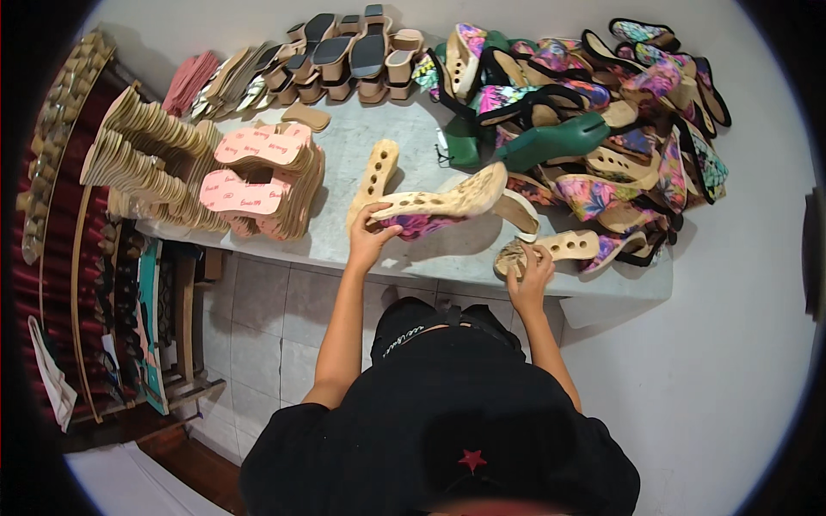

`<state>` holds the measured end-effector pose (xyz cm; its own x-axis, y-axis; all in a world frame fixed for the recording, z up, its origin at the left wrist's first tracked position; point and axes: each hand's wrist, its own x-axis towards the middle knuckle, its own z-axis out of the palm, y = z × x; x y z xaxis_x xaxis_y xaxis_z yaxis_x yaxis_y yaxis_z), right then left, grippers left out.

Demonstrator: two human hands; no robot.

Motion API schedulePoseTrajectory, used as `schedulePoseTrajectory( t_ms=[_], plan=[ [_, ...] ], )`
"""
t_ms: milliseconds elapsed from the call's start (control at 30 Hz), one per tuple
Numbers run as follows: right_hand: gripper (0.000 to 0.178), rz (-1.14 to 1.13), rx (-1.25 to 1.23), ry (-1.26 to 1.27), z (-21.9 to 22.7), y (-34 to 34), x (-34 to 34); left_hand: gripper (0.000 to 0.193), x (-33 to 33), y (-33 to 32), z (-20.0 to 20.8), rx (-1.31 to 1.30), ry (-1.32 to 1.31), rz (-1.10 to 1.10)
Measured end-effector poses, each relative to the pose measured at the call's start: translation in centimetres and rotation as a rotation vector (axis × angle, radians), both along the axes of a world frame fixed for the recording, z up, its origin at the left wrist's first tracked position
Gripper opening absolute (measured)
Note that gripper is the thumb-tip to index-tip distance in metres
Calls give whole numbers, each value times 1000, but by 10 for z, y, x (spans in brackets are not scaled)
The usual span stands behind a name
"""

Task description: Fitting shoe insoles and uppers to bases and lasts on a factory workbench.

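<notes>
My left hand (pixel 368 245) is closed around one end of an unfinished shoe (pixel 439 199). The shoe is held bottom up, its pale underside blotched with brown and purple flowered fabric showing below. At the table's front edge my right hand (pixel 531 273) has its fingers on a tan shoe piece with round holes (pixel 568 247), whose wider end is mottled brown. Just above that hand, a pale curved strap (pixel 518 213) rises beside the shoe's rounded end; whether the fingers touch it I cannot tell. Behind my left hand lies another tan piece with holes (pixel 376 176).
A heap of flowered shoe uppers (pixel 662 82) and a green shoe last (pixel 555 142) fill the table's right side. Stacked pink-topped insoles (pixel 262 144) and tan soles (pixel 155 163) stand left. Black-soled heeled shoe bottoms (pixel 331 56) line the back. A rack (pixel 155 327) stands at far left.
</notes>
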<state>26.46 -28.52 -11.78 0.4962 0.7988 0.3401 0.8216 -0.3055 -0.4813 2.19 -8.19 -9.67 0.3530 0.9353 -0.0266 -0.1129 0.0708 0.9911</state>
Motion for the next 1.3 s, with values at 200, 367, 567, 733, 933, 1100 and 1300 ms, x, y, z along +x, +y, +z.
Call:
schedulePoseTrajectory(
  t_ms=[200, 367, 567, 733, 933, 1100, 1300],
  plan=[
    [52, 231, 78, 740, 23, 79, -48, 42, -4, -9, -22, -455, -289, -163],
    [54, 469, 256, 1500, -1, 148, -69, 43, -17, -2, -6, -621, -335, -290],
    [54, 338, 205, 1455, 36, 211, -101, 44, -48, 28, -16, -837, -332, -332],
    [47, 139, -29, 1183, 22, 260, -111, 68, -81, 45, -31, 17, 554, -134],
    [51, 39, -111, 796, -3, 290, -125, 115, -78, 51, -44, 356, 838, -272],
    [44, -50, -180, 643, 5, 296, -144, 117, -68, 58, -51, 369, 859, -263],
    [55, -29, -29, 542, -5, 293, -138, 118, -69, 65, -52, 399, 782, -257]
  ],
)
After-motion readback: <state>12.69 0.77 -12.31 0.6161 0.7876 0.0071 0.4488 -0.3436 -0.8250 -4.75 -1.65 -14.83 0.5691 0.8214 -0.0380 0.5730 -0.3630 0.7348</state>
